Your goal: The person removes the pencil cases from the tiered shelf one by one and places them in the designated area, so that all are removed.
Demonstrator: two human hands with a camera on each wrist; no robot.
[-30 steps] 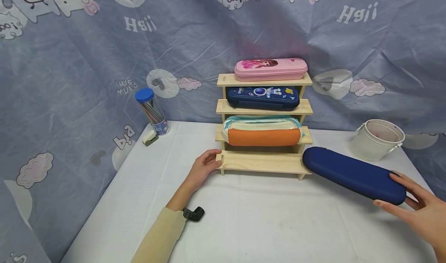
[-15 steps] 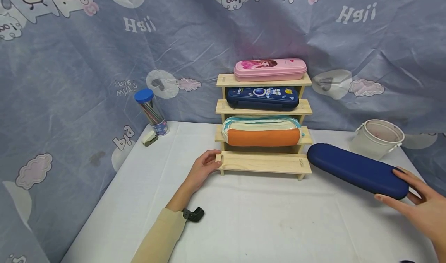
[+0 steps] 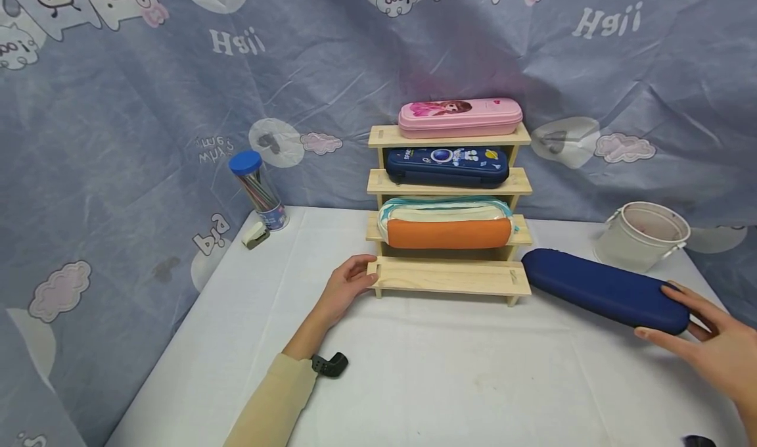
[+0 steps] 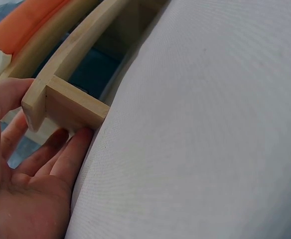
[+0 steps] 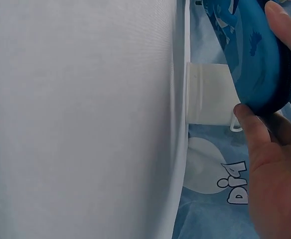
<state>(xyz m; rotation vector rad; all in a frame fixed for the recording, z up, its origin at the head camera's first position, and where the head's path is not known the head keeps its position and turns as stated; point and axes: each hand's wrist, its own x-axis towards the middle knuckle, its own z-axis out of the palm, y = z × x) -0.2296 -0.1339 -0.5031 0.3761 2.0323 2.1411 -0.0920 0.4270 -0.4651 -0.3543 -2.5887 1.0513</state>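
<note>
My left hand [image 3: 350, 281] grips the left end of the lowest board of a wooden stepped shelf [image 3: 449, 277]. In the left wrist view its thumb lies against the board's end and the other fingers touch the leg below. At the right, my right hand [image 3: 710, 342] pinches one end of a navy pencil case [image 3: 603, 290], which it holds above the table, tilted. The right wrist view shows the case's blue patterned face [image 5: 250, 55] and its zip. On the upper boards sit a pink pencil case [image 3: 460, 119], a dark blue astronaut pencil case [image 3: 447, 167] and an orange-and-white pencil case [image 3: 447, 231].
A white bucket [image 3: 615, 242] stands behind the held case, partly hidden by it. At the back left, a blue-lidded tube of thin sticks [image 3: 260, 190] leans beside a small white-and-dark object [image 3: 255, 235]. Patterned cloth [image 3: 148, 138] hangs behind the white table [image 3: 461, 381].
Over the second, the navy pencil case has shifted slightly right, so its left end no longer overlaps the lowest board. My left hand and the shelf have stayed in place.
</note>
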